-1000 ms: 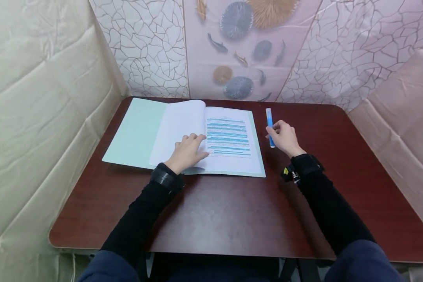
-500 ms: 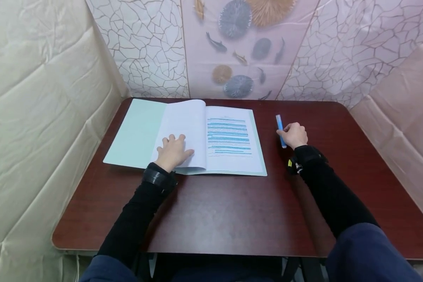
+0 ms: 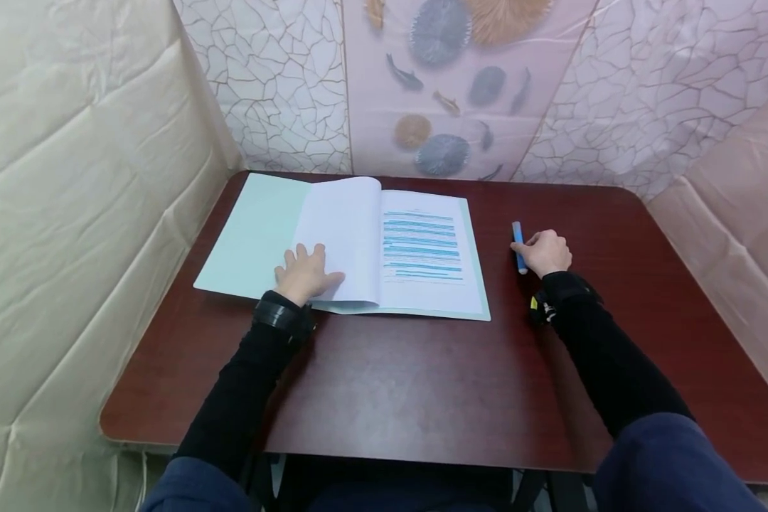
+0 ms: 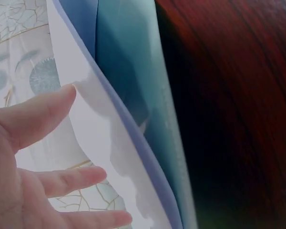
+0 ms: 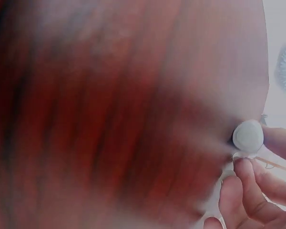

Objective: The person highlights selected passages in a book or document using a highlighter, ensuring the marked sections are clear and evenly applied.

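A light-green folder (image 3: 249, 235) lies spread on the table with white sheets inside. Its right-hand page (image 3: 422, 291) carries printed lines marked in blue, while the turned-over page (image 3: 339, 227) on the left looks blank and bows up near the fold. My left hand (image 3: 303, 274) is on that blank page, fingers spread and straight; the left wrist view shows the thumb and fingers against the white sheet (image 4: 93, 109). To the right of the folder, my right hand (image 3: 548, 252) pinches a blue highlighter (image 3: 518, 235) between thumb and fingers. Its pale round end (image 5: 248, 136) faces the right wrist camera.
The dark reddish-brown table (image 3: 422, 398) extends around the folder, with its front edge close to the body. A patterned backdrop (image 3: 441, 85) rises behind it. Pale cloth (image 3: 70, 213) hangs on the left, and pinkish cloth (image 3: 729, 227) on the right.
My left hand has moved left over the blank page, away from the fold. My right hand has shifted right, away from the folder, with the highlighter in its grip.
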A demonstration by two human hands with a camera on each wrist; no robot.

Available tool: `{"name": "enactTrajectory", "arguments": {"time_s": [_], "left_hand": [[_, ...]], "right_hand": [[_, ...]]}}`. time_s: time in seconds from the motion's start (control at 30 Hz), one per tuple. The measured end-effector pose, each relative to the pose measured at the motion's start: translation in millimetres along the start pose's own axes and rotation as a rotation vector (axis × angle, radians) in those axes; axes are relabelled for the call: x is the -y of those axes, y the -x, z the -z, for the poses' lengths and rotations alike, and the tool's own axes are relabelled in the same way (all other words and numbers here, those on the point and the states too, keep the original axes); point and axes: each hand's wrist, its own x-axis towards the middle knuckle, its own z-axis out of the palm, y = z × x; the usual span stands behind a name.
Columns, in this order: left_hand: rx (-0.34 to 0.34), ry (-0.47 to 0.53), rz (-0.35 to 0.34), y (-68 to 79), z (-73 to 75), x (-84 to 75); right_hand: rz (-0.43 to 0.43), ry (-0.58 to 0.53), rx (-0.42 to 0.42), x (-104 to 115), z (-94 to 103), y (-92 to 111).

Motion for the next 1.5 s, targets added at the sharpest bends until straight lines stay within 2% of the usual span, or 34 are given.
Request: {"name": "enactTrajectory", "arguments": {"time_s": [0.17, 0.3, 0.4, 0.5, 0.63, 0.73, 0.83, 0.97, 1.07, 1.17, 1.33, 1.5], "left_hand": [[0.003, 0.006, 0.006, -2.4, -1.0, 0.5], [-0.012, -0.005, 0.015, -3.3, 0.1, 5.1], [-0.029, 0.000, 0.020, -4.0, 1.3, 8.2], [-0.045, 0.001, 0.030, -4.0, 2.4, 9.8], [-0.067, -0.019, 0.042, -2.9, 4.9, 14.1], [-0.083, -0.027, 0.052, -3.2, 6.0, 17.3], [-0.081, -0.030, 0.066, -2.9, 6.1, 18.2], [-0.068, -0.026, 0.086, -2.1, 5.3, 18.6], [-0.064, -0.001, 0.088, -1.6, 5.7, 20.5], [-0.061, 0.022, 0.083, -0.4, 7.9, 23.7], [-0.057, 0.037, 0.062, 0.9, 12.0, 29.5], [-0.099, 0.033, 0.054, -0.4, 14.2, 36.4]], "right_hand": [[0.070, 0.017, -0.095, 7, 0.1, 4], [0.206, -0.043, -0.132, 26, -7.7, 10], [0.354, -0.092, -0.100, 48, -15.4, 21], [0.517, -0.114, -0.018, 73, -24.2, 38], [0.755, -0.075, 0.072, 113, -40.6, 69], [0.931, -0.030, 0.088, 145, -54.0, 88], [1.049, 0.024, 0.110, 169, -66.9, 101], [1.101, 0.125, 0.173, 189, -80.3, 110], [1.091, 0.175, 0.212, 196, -86.5, 112], [1.082, 0.192, 0.216, 199, -89.6, 111], [1.073, 0.133, 0.210, 197, -89.1, 108], [1.049, 0.050, 0.194, 194, -88.0, 107]]}}
